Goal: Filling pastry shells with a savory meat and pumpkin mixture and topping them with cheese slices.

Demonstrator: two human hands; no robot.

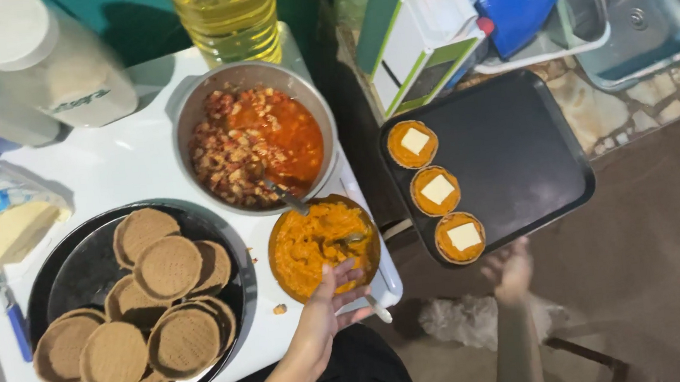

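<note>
pot (182, 106) — dull metal | tray (520, 157) — matt black (smooth) | tart shells (166, 267) — rough, ridged

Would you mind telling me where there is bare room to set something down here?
The black rectangular baking tray is bare right of its three cheese-topped tart shells. The white table is crowded by the round black pan, metal stew pot and orange-filling bowl.

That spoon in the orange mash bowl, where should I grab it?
Grab the spoon by its handle end, coming from the near rim beside the left hand. The handle slants up out of the orange mash; its scoop end is buried. The handle is dim, so its exact tip is unclear.
</note>
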